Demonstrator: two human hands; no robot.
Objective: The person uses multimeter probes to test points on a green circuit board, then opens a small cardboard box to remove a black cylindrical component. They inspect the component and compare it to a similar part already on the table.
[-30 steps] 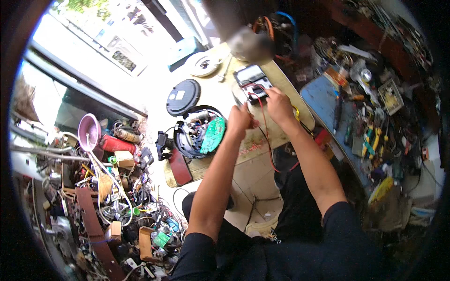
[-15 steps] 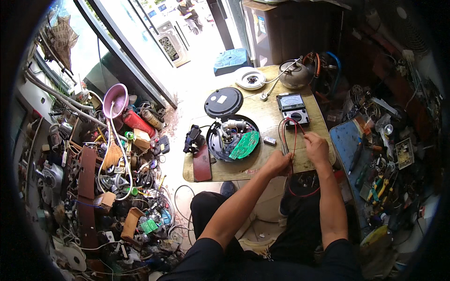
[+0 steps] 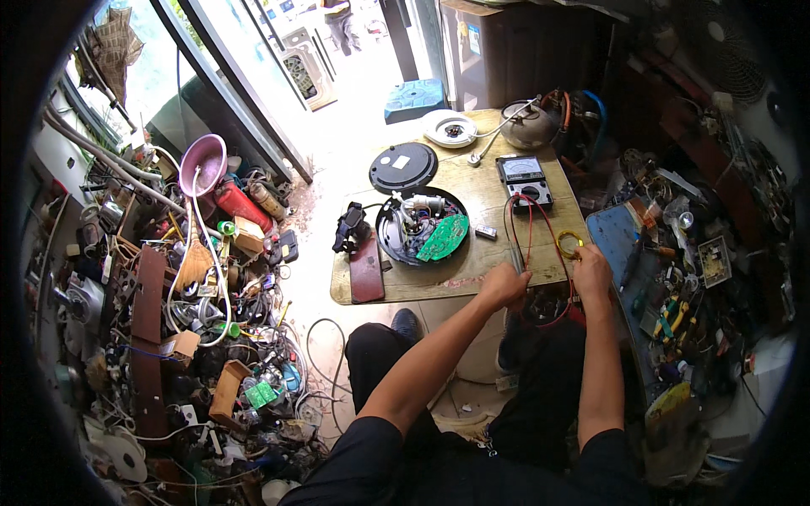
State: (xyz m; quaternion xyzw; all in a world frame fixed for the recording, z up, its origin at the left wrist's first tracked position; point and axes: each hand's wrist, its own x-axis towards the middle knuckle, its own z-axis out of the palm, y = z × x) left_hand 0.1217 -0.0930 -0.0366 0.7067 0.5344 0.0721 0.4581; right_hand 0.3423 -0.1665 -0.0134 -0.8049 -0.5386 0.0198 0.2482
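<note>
My left hand point(image 3: 504, 287) is closed at the front edge of the wooden table, gripping test leads point(image 3: 530, 240). A slim greyish tip stands up from this fist. Red wire loops from the hands to an analog multimeter point(image 3: 529, 195). My right hand point(image 3: 592, 271), fingers closed, holds a yellow ring-shaped thing point(image 3: 570, 244) near the table's right edge. Left of the hands sits a round black appliance base point(image 3: 381, 239) with wiring and a green circuit board point(image 3: 444, 237) inside. Between base and meter lies a small battery-like block point(image 3: 486, 231).
A round black cover point(image 3: 403, 168), a white round part point(image 3: 450, 129) with a cord and a metal pot point(image 3: 528, 126) occupy the table's far side. At its left lies a dark red board point(image 3: 366, 271). Heaped parts flank both sides; a blue stool point(image 3: 415, 100) stands beyond.
My right hand has moved right and down, away from the meter, and a yellow ring-shaped thing now shows in it. My left hand stays closed on the leads. The view has shifted slightly.
</note>
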